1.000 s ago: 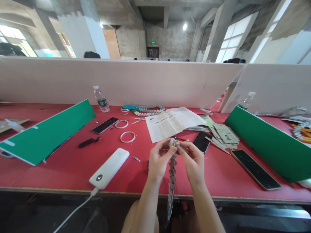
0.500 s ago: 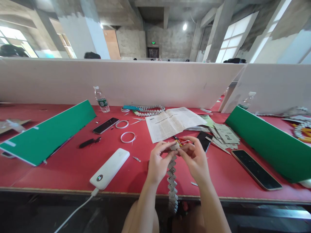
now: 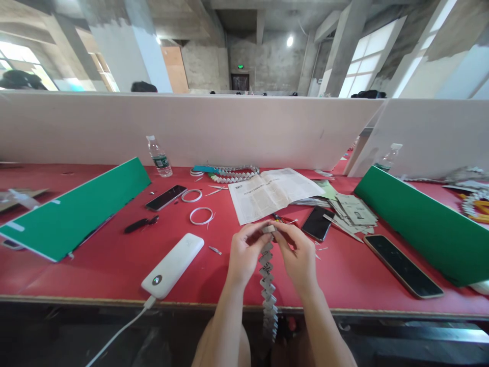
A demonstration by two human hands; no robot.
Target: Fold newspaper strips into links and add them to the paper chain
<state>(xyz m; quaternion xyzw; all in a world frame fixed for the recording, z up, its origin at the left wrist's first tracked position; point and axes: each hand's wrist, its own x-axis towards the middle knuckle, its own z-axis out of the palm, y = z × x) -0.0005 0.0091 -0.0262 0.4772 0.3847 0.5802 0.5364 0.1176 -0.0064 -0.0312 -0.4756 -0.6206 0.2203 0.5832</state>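
A zigzag chain of folded newspaper strips (image 3: 268, 288) hangs from my fingers down past the table's front edge. My left hand (image 3: 243, 253) pinches the chain's top end from the left, thumb and fingertips closed on it. From the right, my right hand (image 3: 299, 253) grips the same end, fingertips almost meeting the left ones. A small pale folded piece (image 3: 269, 229) shows between the fingertips. Just beyond the hands lies a spread newspaper sheet (image 3: 273, 191), and red-and-yellow handled pliers or snips (image 3: 280, 219) are partly hidden behind my right hand.
A white power bank (image 3: 173, 265) with a cable lies at left, near two white rings (image 3: 201, 216), a phone (image 3: 166, 198) and a black-handled tool (image 3: 141, 224). At right are two phones (image 3: 403, 266) (image 3: 318, 223) and cut paper pieces (image 3: 357, 209). Green dividers (image 3: 420, 224) (image 3: 80, 211) flank the space.
My right hand has moved left and a little down, closing in on the chain's end beside my left hand. The phone behind it is now more exposed. My left hand shifted slightly left.
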